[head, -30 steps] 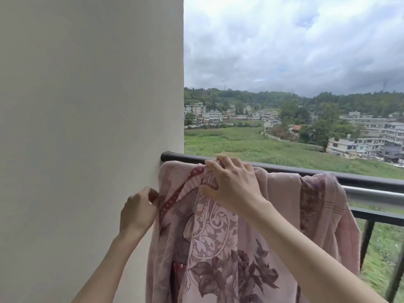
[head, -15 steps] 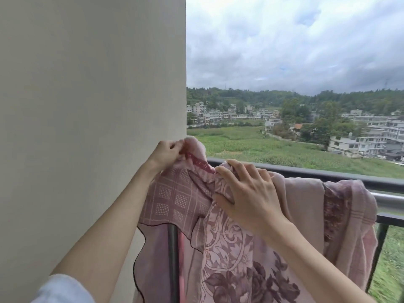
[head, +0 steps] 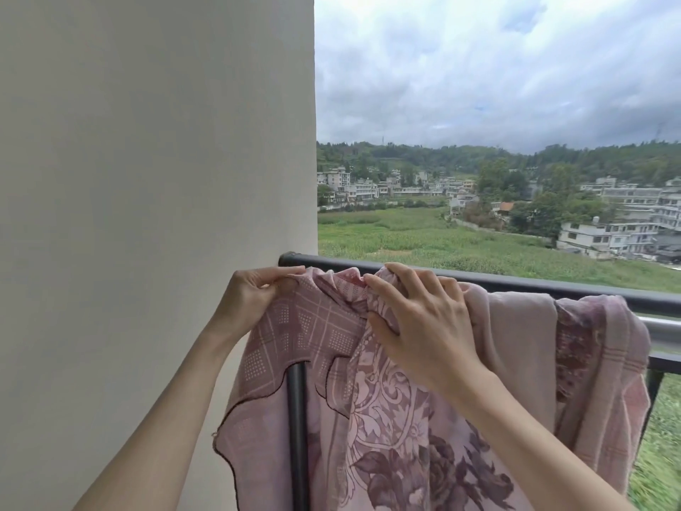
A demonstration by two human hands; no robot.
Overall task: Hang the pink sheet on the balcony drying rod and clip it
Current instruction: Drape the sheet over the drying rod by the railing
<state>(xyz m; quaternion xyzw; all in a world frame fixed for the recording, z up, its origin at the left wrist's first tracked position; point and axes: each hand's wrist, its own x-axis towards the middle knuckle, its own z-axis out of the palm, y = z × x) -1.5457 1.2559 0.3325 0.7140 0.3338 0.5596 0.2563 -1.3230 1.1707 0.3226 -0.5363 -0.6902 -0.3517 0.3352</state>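
The pink sheet (head: 516,348), printed with dark flowers and a checked border, hangs bunched over the black balcony rail (head: 516,282). A silver rod (head: 663,331) shows just behind the rail at the right. My left hand (head: 250,296) pinches the sheet's top edge close to the wall, at the rail's left end. My right hand (head: 416,319) lies on top of the gathered cloth at the rail, thumb tucked under a fold and fingers spread over it. A scalloped corner of the sheet (head: 258,411) hangs down at the left. No clip is in view.
A plain white wall (head: 154,178) fills the left half and meets the rail's end. A black upright post (head: 297,437) runs down behind the sheet; another upright (head: 652,392) stands at the right. Beyond the rail lie fields and buildings far below.
My left hand rose from the sheet's hanging side edge to rail height and now pulls the top edge left toward the wall. The right hand stayed on the cloth.
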